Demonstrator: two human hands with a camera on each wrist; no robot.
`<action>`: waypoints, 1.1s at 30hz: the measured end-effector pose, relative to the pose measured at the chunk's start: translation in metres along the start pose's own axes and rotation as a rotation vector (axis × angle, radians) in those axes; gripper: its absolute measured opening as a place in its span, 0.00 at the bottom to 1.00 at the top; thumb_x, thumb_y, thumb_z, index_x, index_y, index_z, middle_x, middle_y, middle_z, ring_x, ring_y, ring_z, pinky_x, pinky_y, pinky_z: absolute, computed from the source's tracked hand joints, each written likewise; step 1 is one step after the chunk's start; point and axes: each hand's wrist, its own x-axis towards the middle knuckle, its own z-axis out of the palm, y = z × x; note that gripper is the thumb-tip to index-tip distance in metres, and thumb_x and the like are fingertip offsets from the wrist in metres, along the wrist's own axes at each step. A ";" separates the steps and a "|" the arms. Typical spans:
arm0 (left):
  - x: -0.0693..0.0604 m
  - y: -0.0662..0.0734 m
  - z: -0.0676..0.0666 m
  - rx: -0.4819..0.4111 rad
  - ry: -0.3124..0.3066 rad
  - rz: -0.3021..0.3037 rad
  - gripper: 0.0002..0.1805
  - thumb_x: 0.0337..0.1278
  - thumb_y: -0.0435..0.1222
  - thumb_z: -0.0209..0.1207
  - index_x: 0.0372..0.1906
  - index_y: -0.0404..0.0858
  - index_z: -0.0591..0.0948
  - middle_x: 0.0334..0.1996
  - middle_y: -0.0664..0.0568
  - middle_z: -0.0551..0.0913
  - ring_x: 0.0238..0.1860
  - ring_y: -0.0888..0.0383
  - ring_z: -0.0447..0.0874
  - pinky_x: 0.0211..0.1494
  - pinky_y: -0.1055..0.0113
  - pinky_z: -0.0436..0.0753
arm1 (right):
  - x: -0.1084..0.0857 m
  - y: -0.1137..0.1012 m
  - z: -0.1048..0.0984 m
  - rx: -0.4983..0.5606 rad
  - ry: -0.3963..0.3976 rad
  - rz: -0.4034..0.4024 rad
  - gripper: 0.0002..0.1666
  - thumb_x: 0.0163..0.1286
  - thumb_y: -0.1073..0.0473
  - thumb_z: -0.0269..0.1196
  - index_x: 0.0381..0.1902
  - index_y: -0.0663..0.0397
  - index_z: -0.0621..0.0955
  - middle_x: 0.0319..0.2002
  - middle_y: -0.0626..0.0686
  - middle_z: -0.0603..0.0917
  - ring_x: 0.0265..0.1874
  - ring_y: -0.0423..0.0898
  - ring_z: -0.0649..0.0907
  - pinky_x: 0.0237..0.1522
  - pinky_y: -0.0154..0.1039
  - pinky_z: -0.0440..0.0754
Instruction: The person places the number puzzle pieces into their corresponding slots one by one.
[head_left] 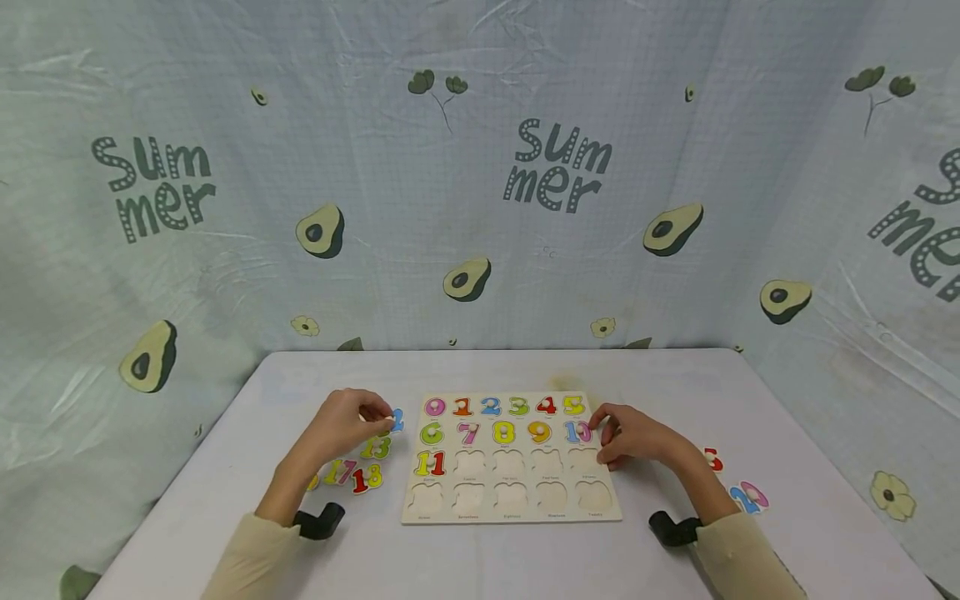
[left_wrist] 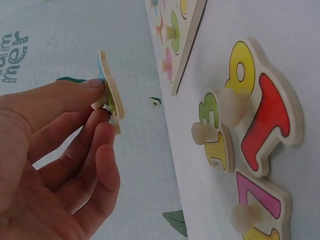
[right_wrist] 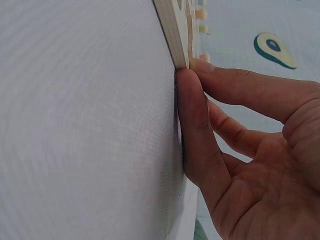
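The left grip pinches a piece, partly hidden, just beneath it; the right grip pinches the board by its edge.

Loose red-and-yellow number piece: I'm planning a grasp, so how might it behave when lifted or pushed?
The red-and-yellow piece looks flat and wood-like, so probably stiff. Its round knob should make lifting easy. Lying flat, it would likely slide rather than roll.
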 end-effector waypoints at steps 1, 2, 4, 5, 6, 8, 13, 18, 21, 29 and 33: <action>0.000 0.001 0.001 0.002 0.001 0.005 0.05 0.59 0.36 0.71 0.37 0.38 0.89 0.30 0.56 0.86 0.33 0.60 0.79 0.37 0.68 0.79 | 0.000 0.000 0.000 0.004 -0.003 -0.003 0.29 0.57 0.67 0.74 0.55 0.63 0.75 0.34 0.55 0.76 0.27 0.46 0.80 0.33 0.39 0.84; 0.000 0.002 0.002 0.004 0.002 0.011 0.05 0.59 0.36 0.71 0.37 0.38 0.89 0.30 0.56 0.86 0.33 0.60 0.79 0.37 0.68 0.79 | 0.001 0.001 0.000 0.006 -0.007 -0.006 0.29 0.56 0.67 0.74 0.55 0.63 0.75 0.34 0.55 0.76 0.27 0.46 0.80 0.33 0.38 0.84; 0.000 0.005 0.005 0.008 0.001 0.020 0.04 0.59 0.35 0.71 0.37 0.39 0.90 0.30 0.56 0.86 0.33 0.60 0.78 0.36 0.69 0.78 | 0.001 0.001 -0.001 0.012 -0.016 -0.013 0.29 0.56 0.68 0.74 0.55 0.64 0.75 0.34 0.55 0.76 0.27 0.46 0.81 0.33 0.38 0.85; 0.000 0.006 0.006 0.009 -0.001 0.025 0.04 0.59 0.35 0.71 0.37 0.39 0.90 0.30 0.56 0.86 0.33 0.61 0.78 0.36 0.69 0.78 | 0.001 0.001 -0.001 0.014 -0.020 -0.017 0.29 0.56 0.68 0.74 0.55 0.64 0.75 0.34 0.55 0.75 0.27 0.46 0.81 0.34 0.38 0.85; 0.000 0.007 0.008 0.014 -0.002 0.032 0.04 0.59 0.35 0.71 0.37 0.39 0.90 0.30 0.56 0.86 0.33 0.61 0.78 0.36 0.69 0.78 | 0.002 0.002 -0.001 0.014 -0.023 -0.021 0.29 0.56 0.68 0.73 0.55 0.64 0.75 0.34 0.55 0.75 0.26 0.46 0.81 0.34 0.38 0.85; 0.000 0.008 0.011 0.012 -0.006 0.043 0.04 0.59 0.35 0.71 0.37 0.39 0.90 0.31 0.56 0.86 0.33 0.61 0.78 0.36 0.70 0.78 | 0.002 0.002 -0.001 0.011 -0.026 -0.024 0.29 0.57 0.68 0.73 0.55 0.65 0.75 0.34 0.55 0.75 0.26 0.45 0.81 0.34 0.38 0.85; 0.000 0.014 0.018 0.002 -0.021 0.060 0.03 0.58 0.35 0.71 0.37 0.40 0.90 0.30 0.58 0.86 0.33 0.62 0.78 0.36 0.70 0.78 | 0.001 0.001 -0.001 0.015 -0.022 -0.020 0.29 0.56 0.68 0.73 0.55 0.64 0.75 0.34 0.55 0.75 0.27 0.46 0.80 0.34 0.38 0.85; 0.000 0.023 0.025 0.006 -0.034 0.065 0.03 0.58 0.35 0.71 0.36 0.41 0.90 0.30 0.59 0.85 0.33 0.63 0.77 0.36 0.70 0.78 | 0.000 -0.001 -0.002 0.017 -0.024 -0.022 0.29 0.56 0.68 0.73 0.55 0.64 0.75 0.34 0.55 0.75 0.27 0.46 0.81 0.34 0.38 0.86; 0.000 0.026 0.027 0.015 -0.033 0.092 0.03 0.58 0.36 0.72 0.36 0.41 0.90 0.30 0.59 0.85 0.33 0.64 0.77 0.37 0.70 0.78 | 0.000 -0.001 -0.002 0.014 -0.022 -0.017 0.29 0.57 0.68 0.73 0.55 0.64 0.75 0.34 0.55 0.75 0.27 0.46 0.80 0.34 0.38 0.86; 0.001 0.033 0.034 0.019 -0.051 0.095 0.02 0.59 0.37 0.72 0.35 0.43 0.89 0.28 0.61 0.83 0.33 0.64 0.76 0.37 0.71 0.78 | 0.004 -0.002 0.001 0.023 -0.029 -0.014 0.29 0.57 0.67 0.74 0.55 0.63 0.76 0.34 0.55 0.75 0.27 0.46 0.81 0.34 0.38 0.86; 0.005 0.043 0.042 0.013 -0.077 0.120 0.03 0.58 0.37 0.72 0.34 0.43 0.89 0.28 0.62 0.82 0.32 0.64 0.76 0.37 0.72 0.77 | 0.002 -0.001 -0.001 0.015 -0.024 -0.003 0.29 0.57 0.67 0.74 0.55 0.63 0.76 0.34 0.55 0.75 0.27 0.46 0.81 0.34 0.39 0.86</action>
